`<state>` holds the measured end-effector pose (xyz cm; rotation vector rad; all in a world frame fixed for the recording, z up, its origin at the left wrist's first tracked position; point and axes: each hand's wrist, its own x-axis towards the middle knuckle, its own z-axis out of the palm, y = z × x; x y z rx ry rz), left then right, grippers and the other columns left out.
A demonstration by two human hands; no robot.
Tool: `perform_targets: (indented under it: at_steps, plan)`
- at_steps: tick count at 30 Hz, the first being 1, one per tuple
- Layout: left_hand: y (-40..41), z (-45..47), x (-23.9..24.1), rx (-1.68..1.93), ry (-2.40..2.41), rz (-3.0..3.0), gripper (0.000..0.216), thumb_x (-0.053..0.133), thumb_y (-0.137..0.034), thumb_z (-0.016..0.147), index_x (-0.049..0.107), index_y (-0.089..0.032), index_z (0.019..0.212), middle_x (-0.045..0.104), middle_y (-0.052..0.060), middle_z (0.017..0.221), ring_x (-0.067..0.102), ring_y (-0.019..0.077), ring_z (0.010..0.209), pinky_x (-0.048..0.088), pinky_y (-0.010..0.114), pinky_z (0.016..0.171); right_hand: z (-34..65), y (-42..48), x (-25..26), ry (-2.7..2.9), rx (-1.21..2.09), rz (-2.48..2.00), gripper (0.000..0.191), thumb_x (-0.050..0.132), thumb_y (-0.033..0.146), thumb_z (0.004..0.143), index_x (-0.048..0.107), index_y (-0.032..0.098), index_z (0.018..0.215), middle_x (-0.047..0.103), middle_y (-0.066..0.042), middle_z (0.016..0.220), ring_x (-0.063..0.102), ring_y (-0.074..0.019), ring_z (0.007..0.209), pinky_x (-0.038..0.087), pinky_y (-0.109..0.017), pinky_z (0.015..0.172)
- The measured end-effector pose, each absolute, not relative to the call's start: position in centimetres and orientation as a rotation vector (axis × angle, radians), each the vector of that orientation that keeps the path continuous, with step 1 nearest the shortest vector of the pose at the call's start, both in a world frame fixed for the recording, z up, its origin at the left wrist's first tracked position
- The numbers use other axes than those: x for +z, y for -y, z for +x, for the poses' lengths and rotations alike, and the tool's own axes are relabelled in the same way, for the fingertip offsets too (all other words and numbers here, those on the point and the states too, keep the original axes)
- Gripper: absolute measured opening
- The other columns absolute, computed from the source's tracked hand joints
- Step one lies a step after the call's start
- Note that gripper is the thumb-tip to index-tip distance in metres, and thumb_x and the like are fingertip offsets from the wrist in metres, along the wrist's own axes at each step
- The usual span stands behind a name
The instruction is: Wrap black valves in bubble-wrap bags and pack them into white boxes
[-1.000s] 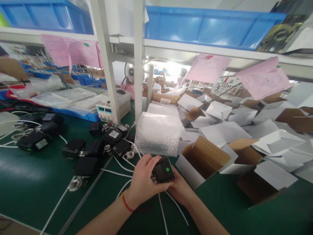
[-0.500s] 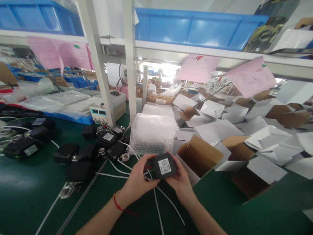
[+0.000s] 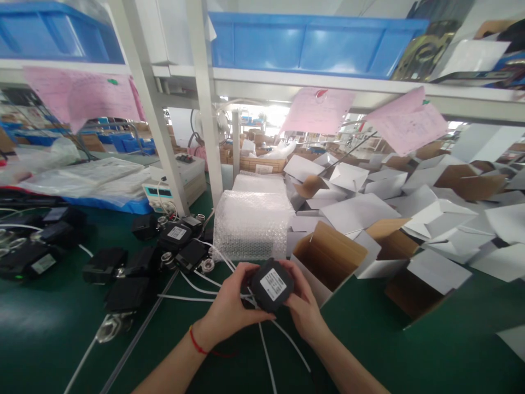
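Observation:
Between my two hands is a black valve actuator [image 3: 272, 285] with rounded corners and a white printed label facing up. My left hand [image 3: 232, 303], with a red cord at the wrist, grips its left side, thumb along the lower edge. My right hand [image 3: 302, 298] closes on its right side. White cables [image 3: 266, 350] run beneath the hands over the green bench; where they join is hidden. Just beyond lies a stack of bubble wrap sheets [image 3: 252, 224]. Left of it, similar black actuators with metal valve bodies [image 3: 176, 235] lie in a group.
Open white cardboard boxes [image 3: 328, 257] with brown insides crowd the right side. More black units [image 3: 33, 260] lie at far left. A power supply [image 3: 159, 198] stands behind a shelf post [image 3: 207, 109]. Blue bins [image 3: 320, 46] sit on the shelf overhead, with pink papers [image 3: 318, 112] hanging below.
The actuator has been turned and tilted in my hands, so its label now sits at a slant. The camera view has shifted slightly, moving the surroundings leftward.

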<state>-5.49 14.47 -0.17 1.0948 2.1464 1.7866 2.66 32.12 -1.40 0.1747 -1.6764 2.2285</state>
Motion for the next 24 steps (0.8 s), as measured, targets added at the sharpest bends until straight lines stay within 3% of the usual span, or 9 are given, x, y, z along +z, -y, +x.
perform_targets:
  at_steps: [3, 6, 12, 18, 24]
  plan:
    - [-14.4, -5.5, -0.3, 1.734, -2.058, 1.137, 0.099, 0.096, -0.021, 0.058, 0.045, -0.03, 0.142, 0.067, 0.003, 0.123, 0.067, 0.0265, 0.107, 0.056, 0.038, 0.093, 2.5, -32.3, -0.9, 1.698, 2.23, 0.238, 0.045, 0.064, 0.024, 0.077, 0.068, 0.024, 0.121, 0.067, -0.004, 0.116, 0.059, -0.0293, 0.111, 0.048, -0.034, 0.089]
    - [-14.5, -5.5, -0.5, 1.679, -2.055, 1.241, 0.101, 0.09, -0.019, 0.065, 0.038, -0.03, 0.151, 0.063, 0.006, 0.135, 0.064, 0.0275, 0.115, 0.054, 0.039, 0.099, 2.4, -32.5, -0.3, 1.737, 2.226, 0.262, 0.043, 0.058, 0.023, 0.074, 0.074, 0.022, 0.114, 0.07, -0.005, 0.11, 0.06, -0.0293, 0.107, 0.046, -0.036, 0.089]
    - [-14.8, -4.9, -0.2, 1.744, -2.161, 1.255, 0.073, 0.083, -0.014, 0.065, 0.052, -0.026, 0.13, 0.066, 0.002, 0.12, 0.066, 0.0225, 0.105, 0.053, 0.032, 0.093, 2.4, -32.5, 0.0, 1.671, 2.326, 0.234, 0.04, 0.057, 0.023, 0.076, 0.077, 0.022, 0.112, 0.072, -0.006, 0.108, 0.062, -0.0268, 0.103, 0.046, -0.033, 0.086]
    - [-15.1, -4.4, -0.1, 1.822, -2.144, 1.136, 0.073, 0.088, -0.014, 0.06, 0.053, -0.026, 0.123, 0.067, 0.0, 0.111, 0.066, 0.0214, 0.099, 0.053, 0.03, 0.088, 2.5, -32.2, 0.0, 1.669, 2.348, 0.186, 0.036, 0.058, 0.026, 0.082, 0.076, 0.024, 0.112, 0.071, -0.004, 0.107, 0.062, -0.0255, 0.102, 0.046, -0.032, 0.087]
    - [-15.6, -4.3, 0.6, 2.118, -1.774, 0.605, 0.082, 0.097, -0.02, 0.049, 0.053, -0.022, 0.118, 0.071, 0.003, 0.104, 0.067, 0.024, 0.097, 0.055, 0.028, 0.078, 2.2, -31.7, -1.6, 1.6, 2.408, 0.235, 0.034, 0.066, 0.045, 0.1, 0.067, 0.029, 0.13, 0.063, -0.004, 0.131, 0.051, -0.0283, 0.128, 0.036, -0.04, 0.111]
